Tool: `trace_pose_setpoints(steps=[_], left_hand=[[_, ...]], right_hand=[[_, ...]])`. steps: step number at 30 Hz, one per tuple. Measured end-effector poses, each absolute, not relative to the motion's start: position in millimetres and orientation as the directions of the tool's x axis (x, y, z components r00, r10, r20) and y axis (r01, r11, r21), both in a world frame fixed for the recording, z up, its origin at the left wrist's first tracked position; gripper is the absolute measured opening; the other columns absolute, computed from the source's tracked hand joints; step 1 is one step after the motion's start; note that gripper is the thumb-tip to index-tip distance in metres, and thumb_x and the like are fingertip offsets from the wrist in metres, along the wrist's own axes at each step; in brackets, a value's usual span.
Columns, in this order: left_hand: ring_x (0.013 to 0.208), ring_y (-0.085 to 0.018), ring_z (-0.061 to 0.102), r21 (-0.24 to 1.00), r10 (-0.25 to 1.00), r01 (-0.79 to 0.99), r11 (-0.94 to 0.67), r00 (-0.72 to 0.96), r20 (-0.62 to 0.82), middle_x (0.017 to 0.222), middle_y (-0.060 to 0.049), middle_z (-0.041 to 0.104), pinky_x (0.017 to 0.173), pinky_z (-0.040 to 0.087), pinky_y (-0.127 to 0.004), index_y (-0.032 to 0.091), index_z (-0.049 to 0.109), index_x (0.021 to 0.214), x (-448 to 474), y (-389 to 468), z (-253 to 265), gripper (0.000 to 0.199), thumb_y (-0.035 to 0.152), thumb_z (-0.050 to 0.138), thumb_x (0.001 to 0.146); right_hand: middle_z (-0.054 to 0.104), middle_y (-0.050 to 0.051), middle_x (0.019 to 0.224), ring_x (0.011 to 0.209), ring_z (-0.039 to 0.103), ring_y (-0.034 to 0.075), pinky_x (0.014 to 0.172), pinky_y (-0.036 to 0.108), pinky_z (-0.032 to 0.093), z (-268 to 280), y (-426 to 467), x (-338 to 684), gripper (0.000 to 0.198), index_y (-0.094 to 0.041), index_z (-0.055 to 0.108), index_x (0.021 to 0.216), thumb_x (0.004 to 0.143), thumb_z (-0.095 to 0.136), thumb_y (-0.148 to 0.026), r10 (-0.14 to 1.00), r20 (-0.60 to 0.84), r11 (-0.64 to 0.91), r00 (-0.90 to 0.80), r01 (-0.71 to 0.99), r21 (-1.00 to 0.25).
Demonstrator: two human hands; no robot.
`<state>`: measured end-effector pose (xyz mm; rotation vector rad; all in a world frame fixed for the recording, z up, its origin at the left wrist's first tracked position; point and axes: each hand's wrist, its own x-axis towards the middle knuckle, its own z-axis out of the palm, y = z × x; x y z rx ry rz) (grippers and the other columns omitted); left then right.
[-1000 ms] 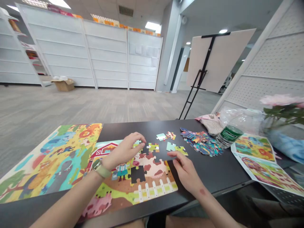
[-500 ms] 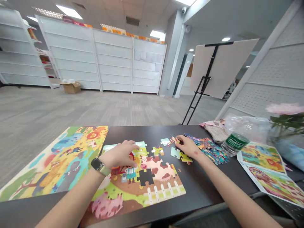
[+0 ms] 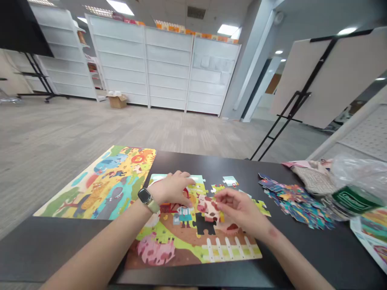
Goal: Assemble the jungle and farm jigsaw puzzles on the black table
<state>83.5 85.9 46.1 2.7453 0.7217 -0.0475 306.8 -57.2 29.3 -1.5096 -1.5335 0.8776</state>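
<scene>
A partly joined farm jigsaw puzzle [image 3: 169,225] lies on the dark table, showing a pink pig, a cow and a white fence. A dark gap shows through it below the cow's head. My left hand [image 3: 173,189], with a watch on its wrist, rests over the puzzle's upper left, fingers apart and curved. Above the cow, my right hand [image 3: 237,207] is closed in a pinch on a puzzle piece, mostly hidden by the fingers. Close by lie a loose light-blue piece [image 3: 230,181] and a green piece [image 3: 262,207].
To the right is a heap of colourful puzzle pieces [image 3: 299,201]. Beyond it are a green-labelled plastic bottle [image 3: 352,201], a woven pouch [image 3: 316,177] and printed sheets [image 3: 373,225]. An animal picture board [image 3: 99,185] covers the table's left. An easel [image 3: 290,108] stands behind.
My right hand has moved left from the loose pieces to over the cow, taking a brown-and-white piece with it. My left hand stays on the puzzle. The view has turned slightly left.
</scene>
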Motion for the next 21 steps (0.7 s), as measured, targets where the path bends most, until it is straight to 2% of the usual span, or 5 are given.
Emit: trace_pose_setpoints(steps=[4,11,13,16,21], left_hand=[[0.124,-0.036,0.048,0.270,0.487,0.498,-0.824,0.866,-0.113,0.144,-0.011,0.048,0.098,0.044,-0.050,0.029,0.054,0.138,84,86,45,0.070,0.054,0.073,0.075],[0.126,-0.035,0.048,0.272,0.498,0.515,-0.813,0.857,-0.134,0.144,-0.011,0.048,0.098,0.044,-0.050,0.029,0.054,0.137,85,84,47,0.069,0.052,0.073,0.075],[0.125,-0.034,0.048,0.277,0.494,0.509,-0.815,0.860,-0.126,0.144,-0.010,0.049,0.098,0.044,-0.048,0.030,0.055,0.137,85,84,47,0.068,0.051,0.073,0.074],[0.125,-0.035,0.049,0.284,0.491,0.502,-0.817,0.864,-0.116,0.143,-0.010,0.050,0.099,0.044,-0.048,0.031,0.054,0.137,85,86,44,0.068,0.050,0.073,0.074],[0.131,-0.038,0.044,0.285,0.498,0.511,-0.811,0.858,-0.121,0.148,-0.012,0.046,0.102,0.041,-0.053,0.031,0.053,0.139,86,89,37,0.070,0.050,0.072,0.074]], right_hand=[[0.072,0.006,0.097,0.082,0.068,0.017,0.074,0.029,0.057,19,-66,273,0.020,-0.021,0.070,0.096,0.092,0.059,-0.037,0.996,0.069,0.084,-0.049,0.571,-0.817],[0.071,0.006,0.100,0.080,0.068,0.016,0.070,0.028,0.057,8,-63,280,0.023,-0.021,0.068,0.111,0.091,0.060,-0.031,0.992,0.126,0.112,-0.015,0.573,-0.812],[0.070,0.007,0.107,0.078,0.067,0.015,0.067,0.027,0.056,9,-64,279,0.026,-0.022,0.067,0.116,0.092,0.059,-0.028,0.986,0.164,0.147,-0.026,0.597,-0.789],[0.069,0.007,0.116,0.089,0.068,0.016,0.077,0.029,0.056,11,-67,277,0.027,-0.024,0.070,0.115,0.093,0.055,-0.021,0.963,0.254,0.252,-0.091,0.642,-0.724],[0.070,0.007,0.112,0.103,0.066,0.018,0.091,0.031,0.052,12,-70,274,0.028,-0.023,0.072,0.108,0.090,0.053,-0.014,0.930,0.322,0.351,-0.178,0.691,-0.632]])
